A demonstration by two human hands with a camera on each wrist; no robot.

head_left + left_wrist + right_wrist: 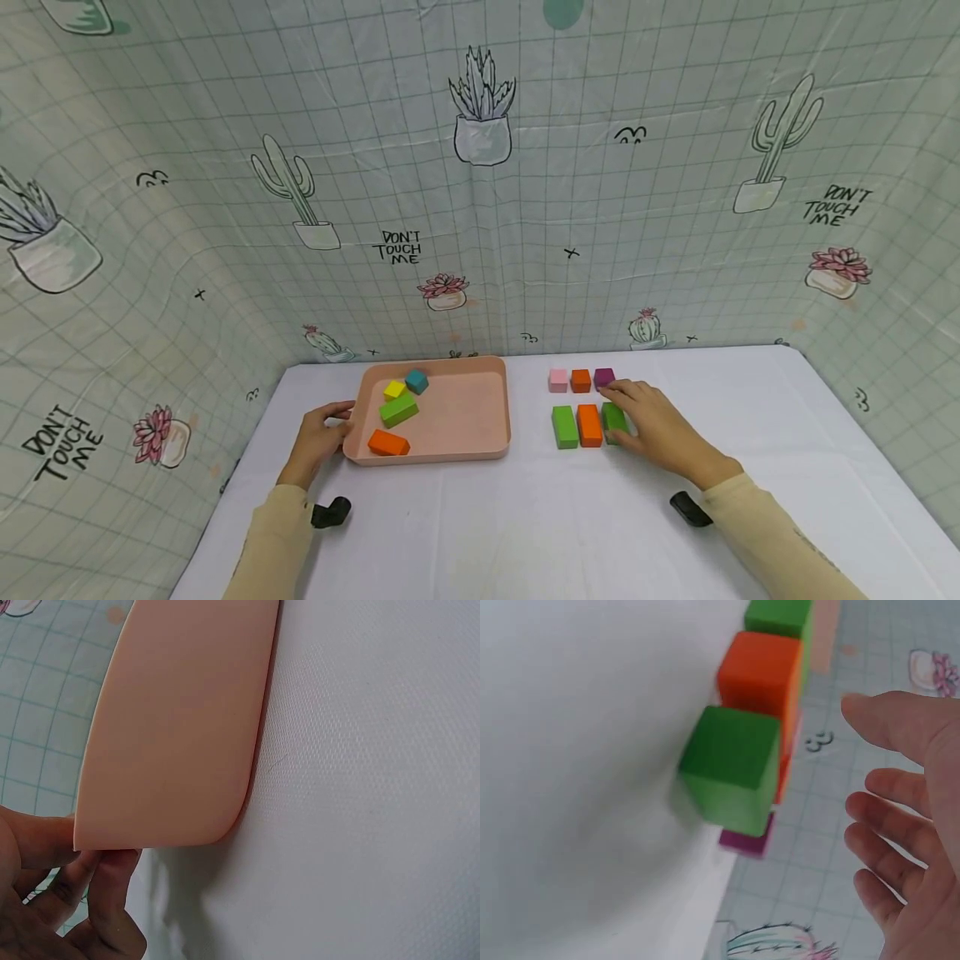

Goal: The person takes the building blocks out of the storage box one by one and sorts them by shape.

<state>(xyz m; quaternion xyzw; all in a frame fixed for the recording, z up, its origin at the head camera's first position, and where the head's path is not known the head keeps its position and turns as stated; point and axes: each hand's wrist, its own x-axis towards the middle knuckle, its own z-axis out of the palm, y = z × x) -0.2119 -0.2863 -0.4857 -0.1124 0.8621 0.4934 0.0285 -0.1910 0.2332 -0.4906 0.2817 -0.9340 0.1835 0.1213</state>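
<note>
My left hand [321, 437] is at the left end of a shallow pink tray [465, 454], pinching its rim between thumb and bent fingers [112, 892]. Inside the tray lie a yellow block [395, 389], a blue block [416, 382], a light green block [398, 409] and an orange block [388, 442]. On the right, my right hand [660, 425] hovers with spread fingers over a green block [735, 757], thumb apart from it. That block stands beside an orange block [589, 426] and another green block [565, 427].
Behind those blocks, a pink cube [558, 381], an orange-red cube [581, 382] and a purple cube [604, 377] form a row. White cloth [465, 533] covers the table. A patterned curtain [555, 192] rises behind its back edge.
</note>
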